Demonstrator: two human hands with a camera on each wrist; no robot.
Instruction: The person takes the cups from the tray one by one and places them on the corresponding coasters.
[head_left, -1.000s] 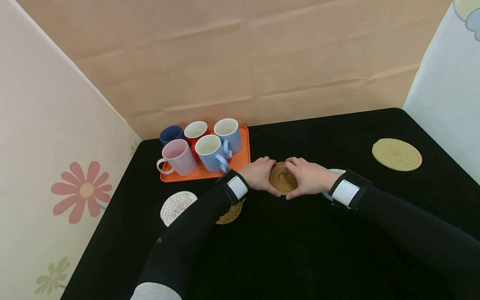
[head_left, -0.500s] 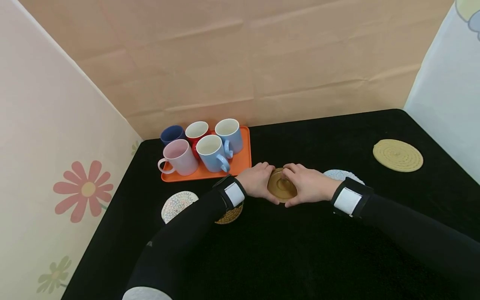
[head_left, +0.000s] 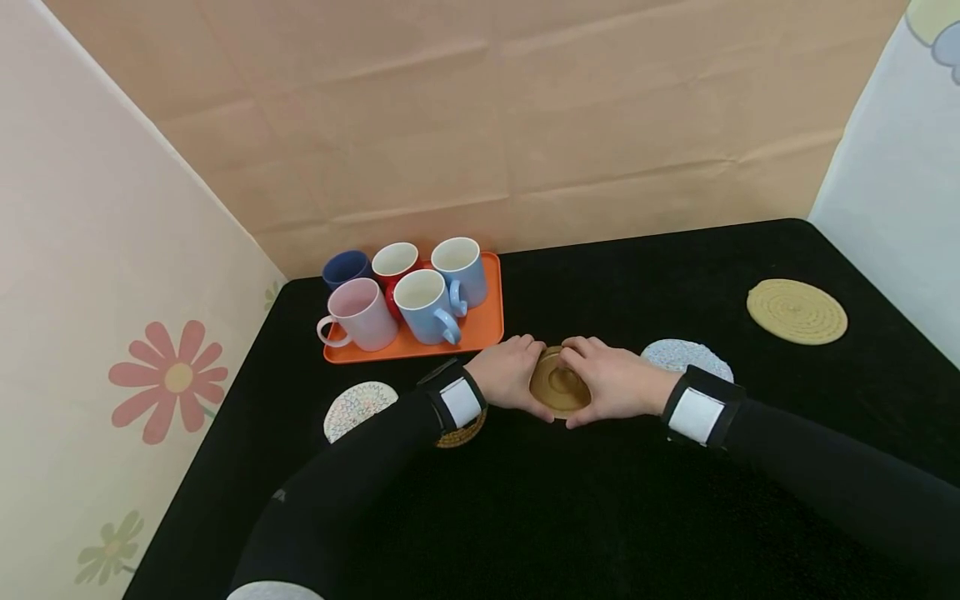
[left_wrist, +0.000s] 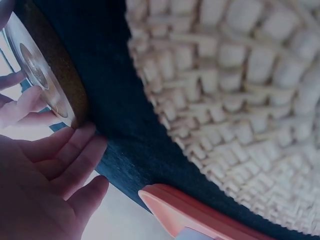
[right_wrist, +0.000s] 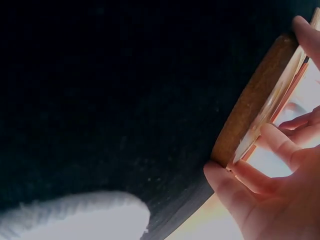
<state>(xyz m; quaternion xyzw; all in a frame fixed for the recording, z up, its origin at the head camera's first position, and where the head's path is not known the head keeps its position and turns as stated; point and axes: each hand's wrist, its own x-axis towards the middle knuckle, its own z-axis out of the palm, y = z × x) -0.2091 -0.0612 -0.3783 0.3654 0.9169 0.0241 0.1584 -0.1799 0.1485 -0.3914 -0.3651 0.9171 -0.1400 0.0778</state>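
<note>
A round brown coaster [head_left: 560,393] with concentric rings on its glossy face lies between my two hands over the black table. My left hand [head_left: 510,377] grips its left side, fingers at the far rim and thumb at the near one. From the other side my right hand [head_left: 617,383] holds it the same way, one finger bent over the top face. In the right wrist view the coaster [right_wrist: 257,102] shows a thick, rough brown edge, with fingertips [right_wrist: 220,175] against the rim.
An orange tray [head_left: 491,321] with several mugs stands at the back left. Near my left forearm lie a white patterned mat [head_left: 356,407] and a brown woven mat [head_left: 465,432]. A whitish mat [head_left: 686,356] sits behind my right wrist, a yellow woven mat [head_left: 797,312] farther right.
Both hands have drawn the coaster toward me and slightly left, away from the back of the table. More of the whitish mat shows behind the right wrist.
</note>
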